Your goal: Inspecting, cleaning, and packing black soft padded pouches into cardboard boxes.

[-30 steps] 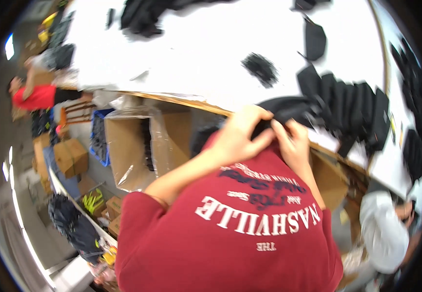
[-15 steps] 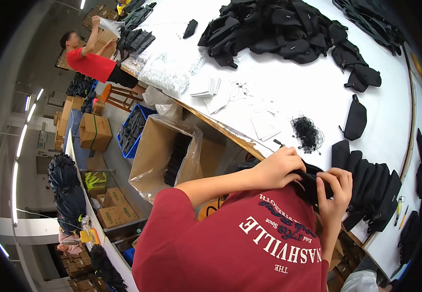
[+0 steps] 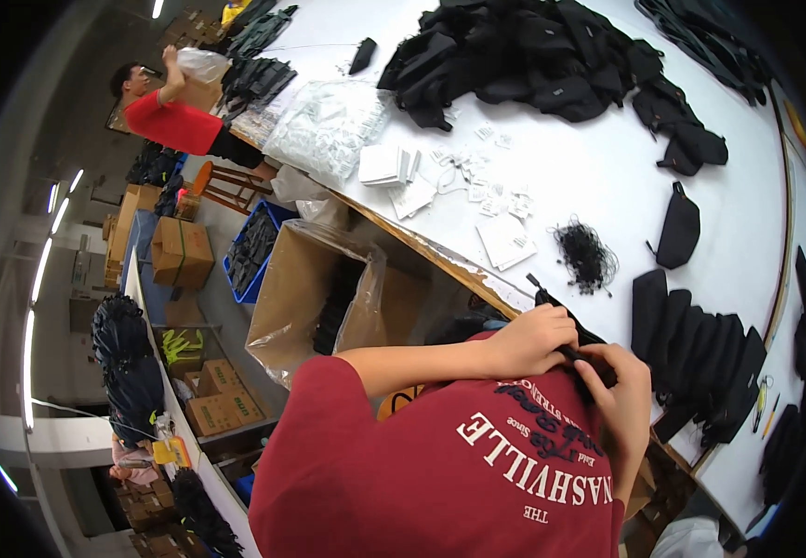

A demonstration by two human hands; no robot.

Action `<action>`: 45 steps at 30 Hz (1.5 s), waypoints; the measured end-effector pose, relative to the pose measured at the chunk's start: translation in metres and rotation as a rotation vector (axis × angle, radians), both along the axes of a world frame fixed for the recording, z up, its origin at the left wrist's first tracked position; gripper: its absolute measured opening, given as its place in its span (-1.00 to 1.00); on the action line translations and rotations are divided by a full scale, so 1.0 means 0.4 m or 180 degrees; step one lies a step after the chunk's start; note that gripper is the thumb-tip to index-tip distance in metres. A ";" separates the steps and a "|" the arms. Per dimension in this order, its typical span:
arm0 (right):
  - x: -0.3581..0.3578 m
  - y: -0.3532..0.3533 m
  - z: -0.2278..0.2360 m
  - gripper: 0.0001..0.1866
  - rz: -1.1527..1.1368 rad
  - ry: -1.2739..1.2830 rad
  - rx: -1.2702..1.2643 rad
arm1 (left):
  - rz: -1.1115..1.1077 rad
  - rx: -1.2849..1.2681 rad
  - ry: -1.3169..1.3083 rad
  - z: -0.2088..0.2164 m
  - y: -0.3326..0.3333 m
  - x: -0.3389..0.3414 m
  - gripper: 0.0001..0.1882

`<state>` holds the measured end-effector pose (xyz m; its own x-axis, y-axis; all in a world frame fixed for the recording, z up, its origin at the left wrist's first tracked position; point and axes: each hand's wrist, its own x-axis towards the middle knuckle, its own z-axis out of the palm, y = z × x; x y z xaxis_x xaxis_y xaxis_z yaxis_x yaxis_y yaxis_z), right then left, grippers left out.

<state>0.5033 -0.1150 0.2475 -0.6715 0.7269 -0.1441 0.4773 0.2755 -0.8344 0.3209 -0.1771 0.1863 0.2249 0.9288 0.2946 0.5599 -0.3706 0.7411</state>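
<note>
At the near edge of the white table (image 3: 621, 200), both my hands grip a black fabric pouch (image 3: 589, 325) close against my shirt. My left hand (image 3: 541, 338) is closed on its upper edge with the fingers bunched. Thumb and fingers of my right hand (image 3: 619, 372) pinch the same pouch from the other side. Much of the pouch is hidden behind my hands; a narrow black end sticks out beyond them onto the table. Just past it lies a tangle of thin black cords (image 3: 584, 256). A row of stacked black pouches (image 3: 691, 339) sits to the right of my hands.
A large heap of black pouches (image 3: 533, 70) covers the far table, with a single pouch (image 3: 680, 228) nearer. White cards (image 3: 505, 240) and a clear plastic bag (image 3: 329, 130) lie left. An open carton (image 3: 282, 302) stands beside the table. A person in red (image 3: 175, 121) stands far left.
My right hand has moved down and left, closer to my left hand, with its fingers curled in more. The pouch has turned, and more of its narrow end shows over the table.
</note>
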 end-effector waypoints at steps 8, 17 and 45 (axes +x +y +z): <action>-0.006 -0.023 -0.032 -0.81 0.0127 0.0026 0.0360 | 0.0011 0.0168 -0.0007 0.020 0.005 -0.030 -0.79; 0.002 -0.071 -0.063 -0.81 0.0065 0.0116 0.0870 | -0.0348 0.0187 0.0447 0.032 0.010 -0.057 -0.69; 0.032 -0.039 -0.064 -0.67 -0.0062 0.1035 0.0879 | -0.0386 0.0662 0.0678 0.040 0.002 -0.056 -0.72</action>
